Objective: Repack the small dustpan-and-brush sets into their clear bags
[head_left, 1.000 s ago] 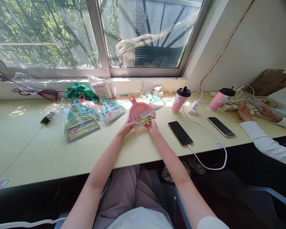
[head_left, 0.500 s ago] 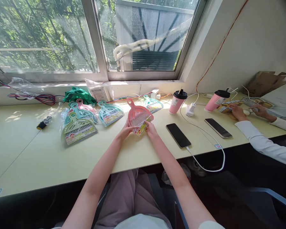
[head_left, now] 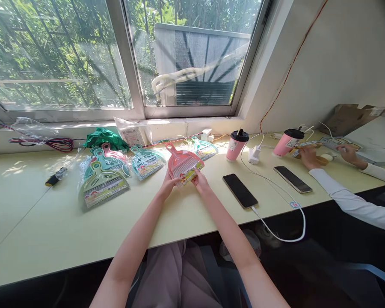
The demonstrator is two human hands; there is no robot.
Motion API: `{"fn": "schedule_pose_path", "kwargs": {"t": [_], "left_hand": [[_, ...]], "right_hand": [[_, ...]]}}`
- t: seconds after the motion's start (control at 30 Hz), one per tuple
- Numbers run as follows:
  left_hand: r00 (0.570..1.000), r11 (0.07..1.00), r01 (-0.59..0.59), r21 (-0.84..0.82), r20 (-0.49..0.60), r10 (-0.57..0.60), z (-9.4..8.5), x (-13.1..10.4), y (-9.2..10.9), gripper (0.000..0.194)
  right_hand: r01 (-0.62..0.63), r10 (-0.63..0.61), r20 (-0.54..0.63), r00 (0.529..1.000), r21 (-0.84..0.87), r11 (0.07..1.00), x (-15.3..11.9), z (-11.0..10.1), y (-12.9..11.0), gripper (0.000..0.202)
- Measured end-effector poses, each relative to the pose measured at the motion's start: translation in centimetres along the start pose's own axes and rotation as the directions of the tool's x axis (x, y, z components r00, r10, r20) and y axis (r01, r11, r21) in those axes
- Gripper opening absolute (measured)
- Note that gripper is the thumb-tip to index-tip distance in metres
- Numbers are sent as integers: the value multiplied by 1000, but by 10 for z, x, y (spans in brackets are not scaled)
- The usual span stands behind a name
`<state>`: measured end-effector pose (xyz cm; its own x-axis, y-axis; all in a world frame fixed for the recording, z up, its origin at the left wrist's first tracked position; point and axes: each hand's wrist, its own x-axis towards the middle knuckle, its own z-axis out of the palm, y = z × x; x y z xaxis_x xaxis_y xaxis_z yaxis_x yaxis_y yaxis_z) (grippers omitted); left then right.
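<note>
- Lying at about ten o'clock on the pale desk (head_left: 51,231), a bundle of red and dark wires (head_left: 51,144) sits against the window ledge beside a crumpled clear plastic bag (head_left: 28,126); a small black tool with a yellow tip (head_left: 53,179) rests nearer.
- A fanned pile of packaged dustpan sets (head_left: 104,179) in green, teal and pink lies at eleven o'clock, each a flat plastic scoop with a looped handle, wrapped in glossy film with a printed card; a folded green cloth (head_left: 104,137) sits behind them.
- The left hand (head_left: 167,186) pinches the near left edge of the pink dustpan (head_left: 182,161), thumb on top, fingers closed on it.
- The pink dustpan is at twelve o'clock, just ahead of both hands, handle pointing away toward the window, tilted up off the desk, seemingly so that its colourful label (head_left: 190,175) faces the wearer; it looks like smooth rigid plastic with white bristles showing inside.
- The right hand (head_left: 199,182) grips the near right edge at the label, fingers clamped on it.
- At one o'clock lie a dark phone (head_left: 240,191) on a white cable (head_left: 276,214), two pink cups with black lids (head_left: 235,145), and a second phone (head_left: 292,179).
- At two o'clock another person's hands (head_left: 309,157), in white sleeves, handle printed packets.
</note>
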<state>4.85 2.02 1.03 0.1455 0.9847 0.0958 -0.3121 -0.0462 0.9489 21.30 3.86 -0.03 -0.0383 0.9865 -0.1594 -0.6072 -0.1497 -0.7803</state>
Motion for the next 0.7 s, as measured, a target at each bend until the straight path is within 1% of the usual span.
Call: {"fn": "schedule_pose_path", "kwargs": {"t": [0.07, 0.13, 0.17, 0.23, 0.3, 0.37, 0.43, 0.53, 0.63, 0.67, 0.7], "left_hand": [[1000, 1000, -3, -18, -27, 2, -3, 0, 2, 91], [999, 1000, 14, -9, -40, -15, -4, -1, 6, 91], [999, 999, 31, 10, -35, -30, -4, -1, 7, 93], [998, 997, 57, 48, 2, -58, -3, -3, 9, 97], [994, 995, 70, 69, 74, -75, 0, -5, 9, 99], [984, 995, 78, 68, 154, -88, 3, -7, 7, 99], [971, 995, 83, 52, 219, -93, 4, -8, 4, 99], [953, 995, 104, 12, 285, -103, 3, -8, 3, 97], [952, 992, 106, -71, 296, -80, 0, -3, 6, 84], [961, 989, 94, -113, 271, -60, -2, -1, 7, 79], [975, 986, 71, -153, 218, -37, -3, 1, 8, 75]], "right_hand": [[17, -11, 126, 992, -40, 999, 0, -1, -1, 30], [45, -29, 182, 983, -83, 996, -1, -2, 0, 41], [56, -38, 175, 984, -98, 994, -1, -2, 1, 43], [75, -62, 115, 991, -110, 991, -1, -2, 3, 42], [109, -104, 50, 993, -105, 988, -1, -1, 5, 40], [163, -163, 8, 987, -102, 981, -3, 1, 4, 41], [208, -208, 6, 978, -104, 973, -6, 3, 3, 43], [219, -216, 42, 975, -96, 971, -8, 5, 0, 45], [206, -204, 30, 978, -71, 976, -8, 5, -1, 45], [199, -198, 19, 980, -66, 978, -8, 5, -1, 45], [191, -191, 13, 982, -65, 979, -8, 5, 0, 46]]}}
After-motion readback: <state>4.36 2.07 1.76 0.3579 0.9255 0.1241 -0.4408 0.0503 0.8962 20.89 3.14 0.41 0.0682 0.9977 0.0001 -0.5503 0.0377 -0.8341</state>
